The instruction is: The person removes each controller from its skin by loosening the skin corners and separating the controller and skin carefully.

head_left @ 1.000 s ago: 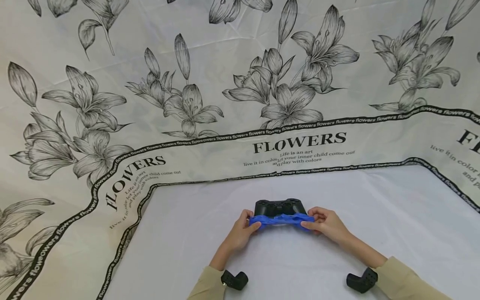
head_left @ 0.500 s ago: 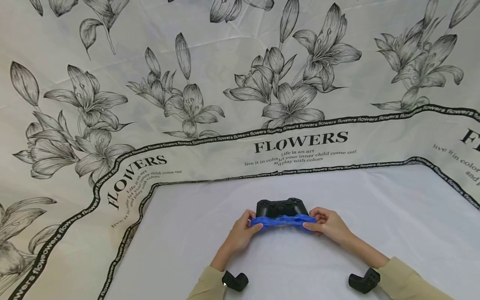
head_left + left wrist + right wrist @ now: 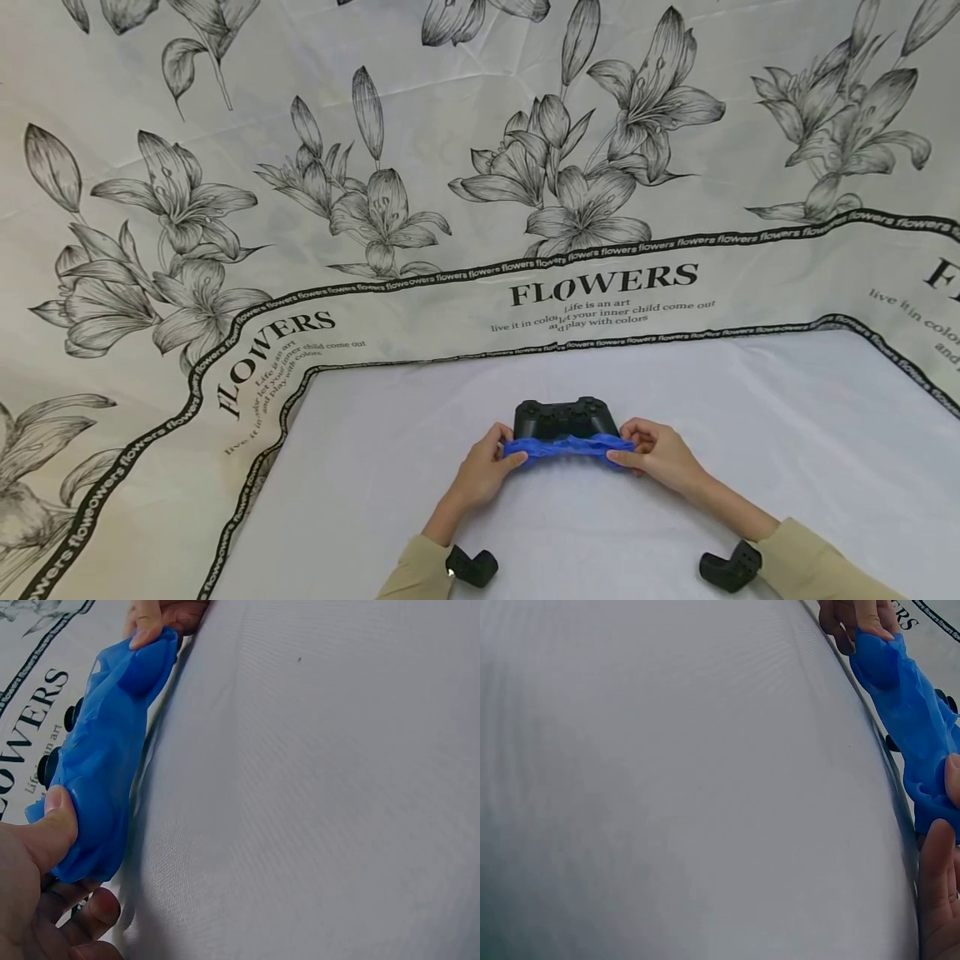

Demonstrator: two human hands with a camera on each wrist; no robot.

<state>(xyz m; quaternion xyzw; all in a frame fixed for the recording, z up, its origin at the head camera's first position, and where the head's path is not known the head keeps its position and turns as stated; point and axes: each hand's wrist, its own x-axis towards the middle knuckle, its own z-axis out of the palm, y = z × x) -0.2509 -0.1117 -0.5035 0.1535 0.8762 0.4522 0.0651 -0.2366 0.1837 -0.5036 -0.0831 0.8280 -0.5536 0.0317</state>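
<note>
A black game controller (image 3: 564, 418) is held over the white cloth, its upper part with the thumbsticks showing. A soft blue silicone controller cover (image 3: 564, 447) wraps the near side of it and looks crumpled. My left hand (image 3: 483, 468) pinches the left end, with its thumb pressing on the cover. At the right end, my right hand (image 3: 663, 454) grips in the same way, thumb on top. In the left wrist view, two black thumbsticks (image 3: 48, 766) stick out beside the bunched blue cover (image 3: 109, 750). The handles are hidden under the cover.
A white cloth (image 3: 360, 500) covers the table surface. Behind and to the left hangs a curtain (image 3: 420, 325) printed with flowers and lettering. A black wrist-worn device (image 3: 472, 567) sits at the left sleeve, and another black device (image 3: 729, 568) at the right sleeve.
Both hands, the controller and the cover shift slightly to the right in the head view, as does the background. The hold looks the same, and the cover's folds change a little.
</note>
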